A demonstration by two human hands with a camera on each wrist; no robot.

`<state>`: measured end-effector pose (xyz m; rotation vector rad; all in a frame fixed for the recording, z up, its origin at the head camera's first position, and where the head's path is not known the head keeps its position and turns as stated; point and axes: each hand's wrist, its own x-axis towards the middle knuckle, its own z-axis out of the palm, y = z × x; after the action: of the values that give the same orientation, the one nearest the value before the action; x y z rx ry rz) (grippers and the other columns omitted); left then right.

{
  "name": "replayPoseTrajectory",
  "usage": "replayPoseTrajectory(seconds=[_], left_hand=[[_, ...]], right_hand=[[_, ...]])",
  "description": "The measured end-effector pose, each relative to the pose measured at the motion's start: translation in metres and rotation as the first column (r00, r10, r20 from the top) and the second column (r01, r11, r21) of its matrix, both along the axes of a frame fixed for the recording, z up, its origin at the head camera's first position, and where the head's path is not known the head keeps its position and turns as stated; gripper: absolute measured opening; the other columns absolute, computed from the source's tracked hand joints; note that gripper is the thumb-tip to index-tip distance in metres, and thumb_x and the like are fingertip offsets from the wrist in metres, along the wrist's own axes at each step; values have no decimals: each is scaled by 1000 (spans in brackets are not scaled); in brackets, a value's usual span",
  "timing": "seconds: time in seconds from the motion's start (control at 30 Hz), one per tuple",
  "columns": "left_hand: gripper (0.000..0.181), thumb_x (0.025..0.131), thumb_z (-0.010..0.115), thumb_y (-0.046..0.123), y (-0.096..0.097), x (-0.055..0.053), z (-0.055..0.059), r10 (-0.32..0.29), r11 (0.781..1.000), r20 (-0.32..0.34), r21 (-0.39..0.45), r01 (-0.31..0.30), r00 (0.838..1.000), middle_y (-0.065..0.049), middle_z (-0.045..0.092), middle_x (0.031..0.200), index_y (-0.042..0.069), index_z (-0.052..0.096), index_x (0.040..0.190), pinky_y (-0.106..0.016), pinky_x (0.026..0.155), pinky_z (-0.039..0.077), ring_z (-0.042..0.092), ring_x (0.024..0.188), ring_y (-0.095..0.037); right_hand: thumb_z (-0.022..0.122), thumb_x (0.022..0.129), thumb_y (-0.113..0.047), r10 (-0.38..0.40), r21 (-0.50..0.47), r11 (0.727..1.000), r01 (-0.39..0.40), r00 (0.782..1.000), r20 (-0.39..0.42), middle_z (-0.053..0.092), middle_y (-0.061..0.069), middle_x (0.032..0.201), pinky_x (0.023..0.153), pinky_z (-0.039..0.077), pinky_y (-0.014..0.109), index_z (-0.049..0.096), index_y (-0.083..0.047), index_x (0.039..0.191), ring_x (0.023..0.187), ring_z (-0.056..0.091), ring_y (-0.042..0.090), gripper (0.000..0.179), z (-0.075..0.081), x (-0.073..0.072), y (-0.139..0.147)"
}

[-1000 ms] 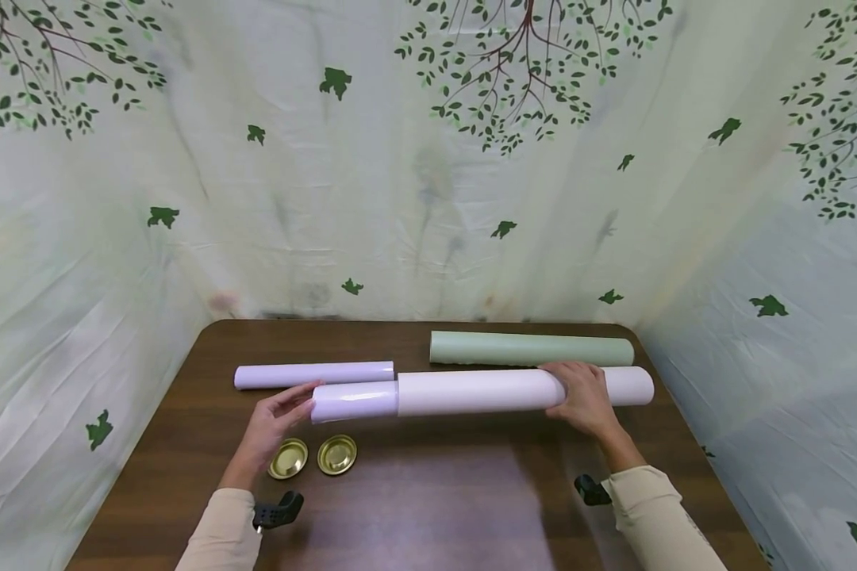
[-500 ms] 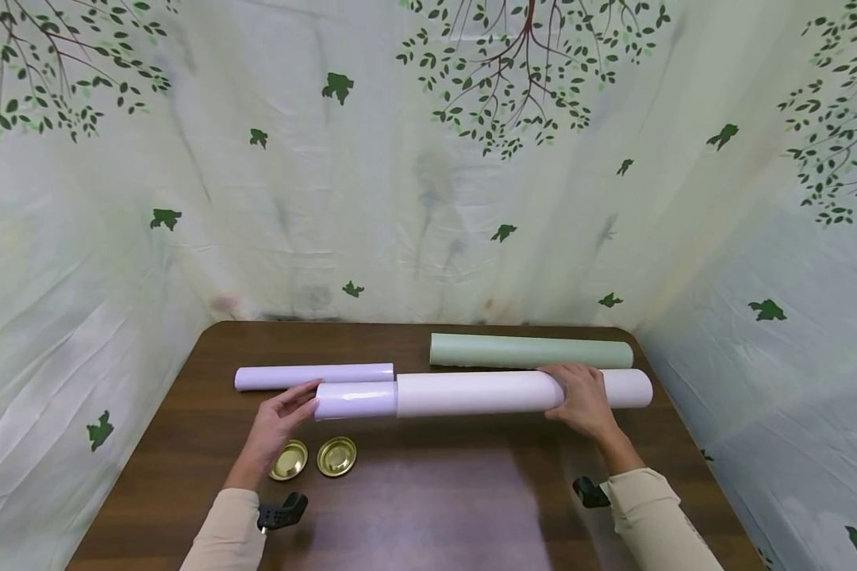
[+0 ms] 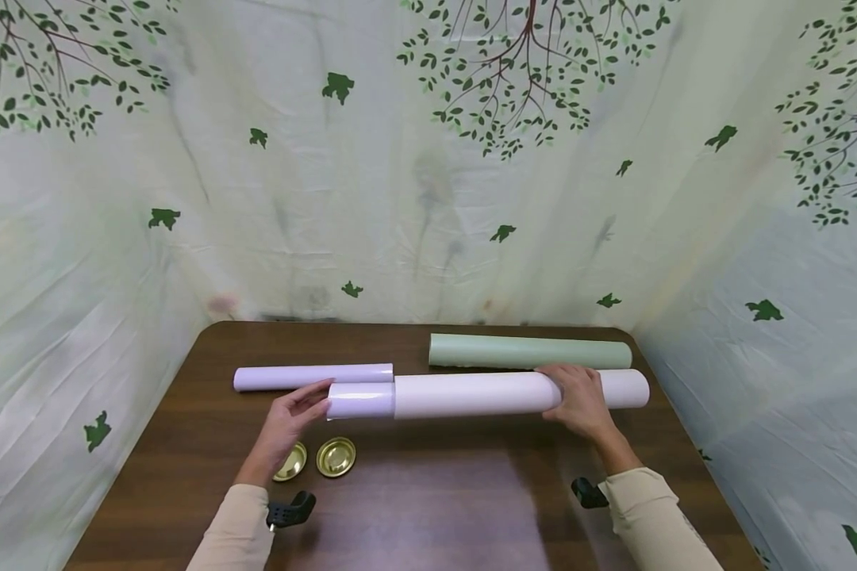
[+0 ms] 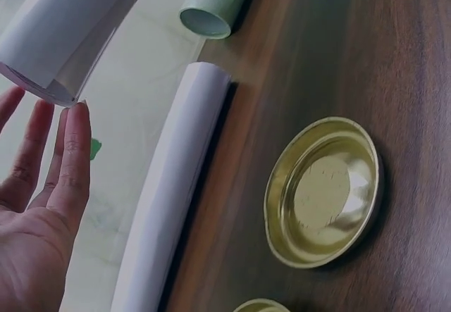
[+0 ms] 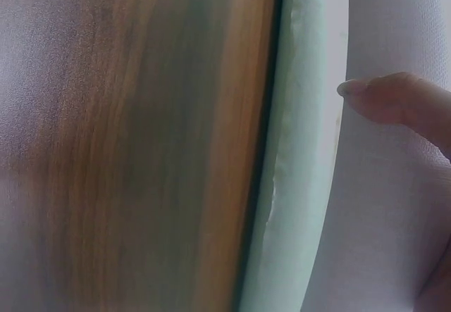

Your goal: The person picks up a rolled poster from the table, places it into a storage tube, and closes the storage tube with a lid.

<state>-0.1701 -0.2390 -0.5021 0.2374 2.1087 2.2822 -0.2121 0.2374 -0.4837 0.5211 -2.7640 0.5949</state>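
My right hand (image 3: 578,403) grips a wide white tube (image 3: 471,396) from above, near its right part, and holds it above the table. A glossy white paper roll (image 3: 361,400) sticks out of the tube's left end. In the left wrist view, the fingertips of my left hand (image 4: 42,220) touch the rim of that paper roll (image 4: 67,23), the fingers extended. The thumb of my right hand lies along the tube (image 5: 394,206) in the right wrist view; its other fingers are mostly hidden there.
A thinner white roll (image 3: 313,377) lies behind the left hand on the brown table (image 3: 457,492). At the back right lies a pale green roll (image 3: 528,350). Two round gold lids (image 3: 336,457) rest near the left wrist, one partly covered. Leaf-printed curtains (image 3: 414,198) surround the table.
My left hand has moved right, and less of the glossy paper roll sticks out of the white tube. My right hand and the tube have stayed almost in place.
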Motion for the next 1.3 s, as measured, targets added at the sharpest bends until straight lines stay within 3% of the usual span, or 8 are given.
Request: replayPoseTrajectory(seconds=[0.37, 0.7, 0.9, 1.13, 1.3], left_hand=[[46, 91, 62, 0, 14, -6, -4, -32, 999, 15, -27, 32, 999, 13, 66, 111, -17, 47, 131, -20, 82, 52, 62, 100, -2], [46, 89, 66, 0, 28, -8, -5, -33, 998, 0, -58, 33, 999, -4, 65, 117, -14, 51, 130, -23, 83, 52, 62, 102, -4], [46, 88, 64, -5, 38, -10, -7, -35, 999, -18, -35, 34, 999, -14, 63, 120, -17, 48, 129, -21, 82, 52, 62, 102, -5], [45, 86, 67, -3, 45, -12, -10, -3, 1000, -15, -28, 3, 1000, 2, 66, 112, -16, 51, 126, -21, 81, 52, 63, 100, -4], [46, 86, 67, -4, 50, -13, -12, -25, 999, -35, 24, 26, 999, 8, 67, 109, -18, 49, 126, -22, 82, 52, 63, 101, -6]], right_hand=[[93, 49, -8, 12, -7, 1000, -13, 1000, -22, 66, 11, 115, 94, 29, 57, 67, -9, 116, 111, 53, 36, 72, -3, 0, -1], [93, 51, -9, 3, 1, 1000, -3, 1000, -21, 66, 12, 114, 94, 29, 56, 66, -9, 117, 112, 53, 36, 71, -4, 0, -1], [93, 51, -9, 3, 1, 1000, -3, 1000, -21, 66, 11, 115, 94, 29, 56, 66, -9, 117, 112, 53, 36, 71, -4, 0, 0], [93, 50, -9, 5, -1, 1000, -5, 1000, -30, 66, 11, 114, 93, 30, 56, 67, -8, 117, 111, 53, 36, 72, -3, 1, 1], [93, 50, -9, -1, -6, 1000, 1, 1000, -29, 66, 11, 114, 93, 30, 55, 67, -8, 117, 111, 54, 36, 72, -2, 2, 2]])
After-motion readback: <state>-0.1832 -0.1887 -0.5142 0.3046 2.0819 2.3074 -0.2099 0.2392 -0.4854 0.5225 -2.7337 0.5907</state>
